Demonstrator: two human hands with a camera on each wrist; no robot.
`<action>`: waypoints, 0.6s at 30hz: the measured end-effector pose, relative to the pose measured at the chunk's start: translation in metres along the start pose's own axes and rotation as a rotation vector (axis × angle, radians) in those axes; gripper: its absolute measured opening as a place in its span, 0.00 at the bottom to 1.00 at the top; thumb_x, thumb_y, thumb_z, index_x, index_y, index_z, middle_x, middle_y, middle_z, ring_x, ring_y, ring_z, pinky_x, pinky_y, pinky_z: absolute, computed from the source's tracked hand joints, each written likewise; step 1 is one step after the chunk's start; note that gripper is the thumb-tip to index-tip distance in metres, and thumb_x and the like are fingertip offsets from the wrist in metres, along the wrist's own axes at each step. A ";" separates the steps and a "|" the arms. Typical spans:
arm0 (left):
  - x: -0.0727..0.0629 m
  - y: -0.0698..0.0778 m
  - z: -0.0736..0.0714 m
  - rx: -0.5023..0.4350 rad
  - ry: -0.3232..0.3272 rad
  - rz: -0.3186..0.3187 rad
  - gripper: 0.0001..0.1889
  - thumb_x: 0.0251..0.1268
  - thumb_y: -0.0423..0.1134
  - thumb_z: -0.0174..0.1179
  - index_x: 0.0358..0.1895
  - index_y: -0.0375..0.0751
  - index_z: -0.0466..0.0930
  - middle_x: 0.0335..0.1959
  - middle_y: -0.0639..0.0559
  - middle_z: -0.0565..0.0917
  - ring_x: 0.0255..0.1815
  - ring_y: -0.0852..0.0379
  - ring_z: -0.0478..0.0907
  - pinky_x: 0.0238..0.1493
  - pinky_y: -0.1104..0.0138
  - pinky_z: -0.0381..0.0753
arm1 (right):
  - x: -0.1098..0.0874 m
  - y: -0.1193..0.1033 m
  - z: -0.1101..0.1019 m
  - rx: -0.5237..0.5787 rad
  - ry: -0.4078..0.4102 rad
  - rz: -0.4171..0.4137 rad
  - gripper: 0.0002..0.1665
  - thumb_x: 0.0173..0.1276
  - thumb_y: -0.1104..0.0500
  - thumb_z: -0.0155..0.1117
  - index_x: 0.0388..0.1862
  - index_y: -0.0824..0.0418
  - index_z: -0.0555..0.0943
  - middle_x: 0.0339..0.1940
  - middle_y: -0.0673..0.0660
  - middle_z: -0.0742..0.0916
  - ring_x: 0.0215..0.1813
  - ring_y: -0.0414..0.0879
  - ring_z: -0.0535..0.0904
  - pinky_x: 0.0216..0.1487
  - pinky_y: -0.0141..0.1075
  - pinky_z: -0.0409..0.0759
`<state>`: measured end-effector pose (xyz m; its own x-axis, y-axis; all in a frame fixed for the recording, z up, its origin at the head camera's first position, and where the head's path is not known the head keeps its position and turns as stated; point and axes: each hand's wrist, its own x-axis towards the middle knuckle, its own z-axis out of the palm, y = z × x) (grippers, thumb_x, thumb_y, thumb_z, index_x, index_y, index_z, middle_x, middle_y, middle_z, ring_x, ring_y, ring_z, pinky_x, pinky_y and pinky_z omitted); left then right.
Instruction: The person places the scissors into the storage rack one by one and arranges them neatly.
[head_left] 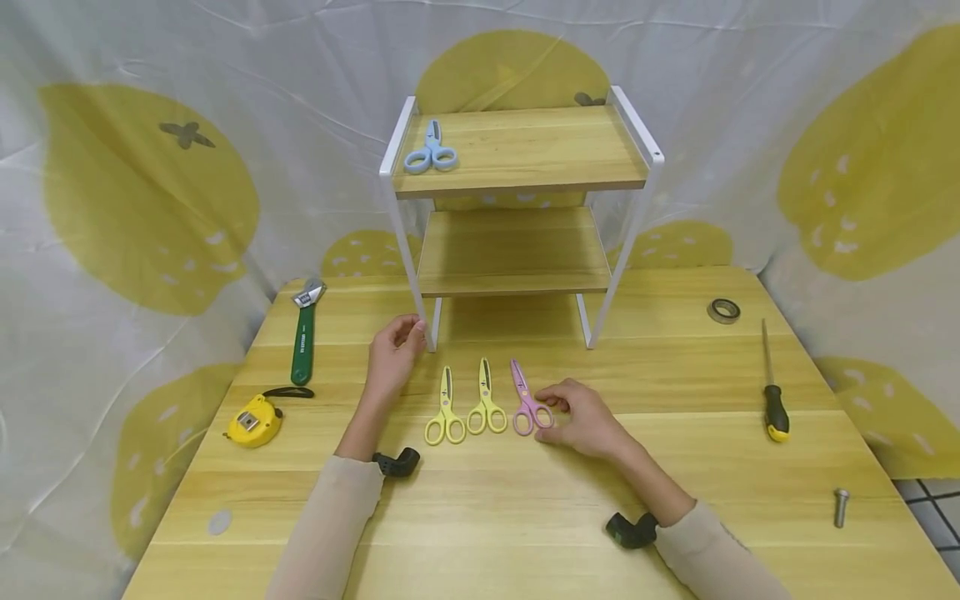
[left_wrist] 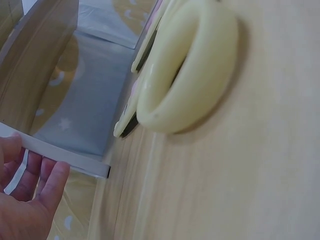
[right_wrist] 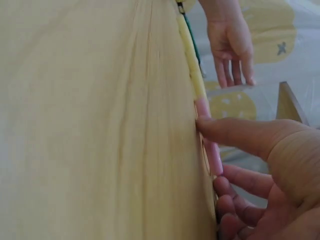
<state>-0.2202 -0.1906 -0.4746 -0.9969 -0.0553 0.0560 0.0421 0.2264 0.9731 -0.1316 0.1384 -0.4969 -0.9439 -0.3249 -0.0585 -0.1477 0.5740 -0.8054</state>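
My right hand (head_left: 585,418) is at the pink scissors (head_left: 524,415), with thumb and fingertips pinching the handle loop at its right side. In the right wrist view, the thumb (right_wrist: 240,132) meets the near end of the pink handle (right_wrist: 214,159) and the fingers touch its other end. Left of them lie two yellow scissors (head_left: 487,417), blades pointing toward the shelf. My left hand (head_left: 392,354) holds the front left leg of a two-tier shelf (head_left: 517,150) with its fingertips, seen closer in the left wrist view on the white bar (left_wrist: 75,159). Blue scissors (head_left: 432,155) lie on the top tier.
At the left lie an adjustable wrench (head_left: 303,337), a yellow tape measure (head_left: 255,422) and a pale round disc (head_left: 220,522). To the right are a tape roll (head_left: 723,311), a screwdriver (head_left: 774,408) and a bolt (head_left: 841,508). A lemon-printed curtain (head_left: 315,100) hangs behind.
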 end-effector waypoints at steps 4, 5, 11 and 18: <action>0.000 -0.001 0.001 -0.004 0.004 0.001 0.23 0.77 0.51 0.59 0.60 0.34 0.78 0.58 0.33 0.82 0.60 0.38 0.82 0.55 0.72 0.89 | 0.001 -0.001 0.003 -0.057 0.008 -0.033 0.28 0.53 0.58 0.85 0.53 0.58 0.87 0.44 0.52 0.85 0.45 0.46 0.76 0.49 0.36 0.77; 0.000 -0.001 0.001 -0.005 0.005 -0.001 0.23 0.77 0.51 0.59 0.60 0.34 0.78 0.58 0.33 0.82 0.60 0.38 0.82 0.55 0.72 0.89 | 0.001 -0.001 0.003 -0.064 0.011 -0.035 0.26 0.54 0.58 0.85 0.52 0.58 0.87 0.43 0.52 0.85 0.45 0.46 0.75 0.49 0.36 0.77; -0.001 0.001 -0.001 0.005 0.009 -0.025 0.23 0.78 0.51 0.58 0.62 0.35 0.77 0.59 0.33 0.81 0.61 0.38 0.81 0.58 0.68 0.88 | 0.003 -0.004 0.002 -0.083 0.022 -0.042 0.22 0.56 0.56 0.83 0.49 0.58 0.88 0.41 0.52 0.85 0.43 0.45 0.76 0.45 0.35 0.76; -0.001 0.002 0.001 0.013 0.001 -0.012 0.22 0.79 0.50 0.57 0.61 0.35 0.78 0.59 0.31 0.81 0.61 0.36 0.81 0.60 0.61 0.89 | 0.000 -0.006 -0.006 0.000 0.011 0.029 0.22 0.59 0.59 0.81 0.51 0.61 0.87 0.39 0.52 0.87 0.41 0.44 0.80 0.38 0.30 0.81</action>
<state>-0.2195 -0.1896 -0.4732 -0.9973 -0.0587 0.0442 0.0291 0.2380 0.9708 -0.1326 0.1395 -0.4884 -0.9511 -0.2996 -0.0749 -0.1205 0.5834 -0.8032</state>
